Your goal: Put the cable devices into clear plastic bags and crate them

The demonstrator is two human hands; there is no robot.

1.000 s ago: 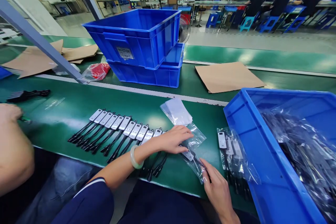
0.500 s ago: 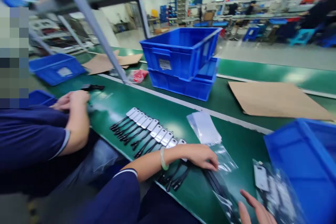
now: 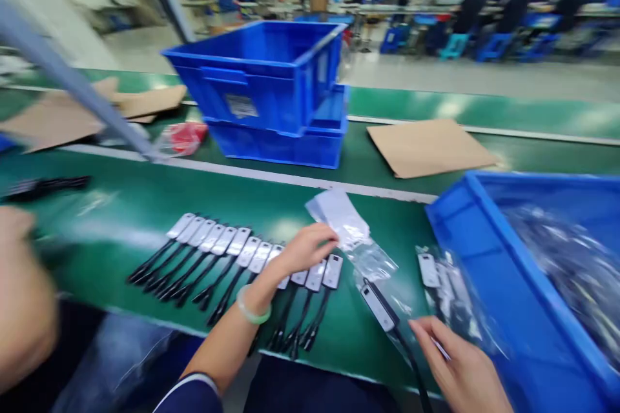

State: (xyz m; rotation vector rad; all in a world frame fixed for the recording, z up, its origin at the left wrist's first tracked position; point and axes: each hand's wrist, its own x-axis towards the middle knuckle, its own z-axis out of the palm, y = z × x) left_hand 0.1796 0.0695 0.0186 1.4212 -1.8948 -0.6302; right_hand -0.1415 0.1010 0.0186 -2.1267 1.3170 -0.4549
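Observation:
My left hand (image 3: 310, 249) has its fingers bent and thumb and forefinger close together beside a stack of clear plastic bags (image 3: 351, 229); anything between the fingertips is too small to make out. A light-grey and black device with a black cable (image 3: 378, 310) lies in a clear bag before me. At that bag's right edge, my right hand (image 3: 458, 361) is closed, thumb against fingers, apparently on the plastic. Similar grey devices with short black cables (image 3: 237, 242) lie in a row on the green table (image 3: 140, 187), partly hidden by my left forearm.
Bagged devices (image 3: 448, 287) lie beside a tilted blue bin (image 3: 489, 258) holding more bags. Two stacked blue crates (image 3: 261, 97) stand behind the row. Cardboard sheets (image 3: 426, 145) and a red item in plastic (image 3: 181, 139) lie farther back. A co-worker's arm (image 3: 24, 297) is at left.
My view has swung right. My left hand has drawn back from the bagged device to the bag stack's edge. My right hand has gone from spread fingers to closed beside the bag.

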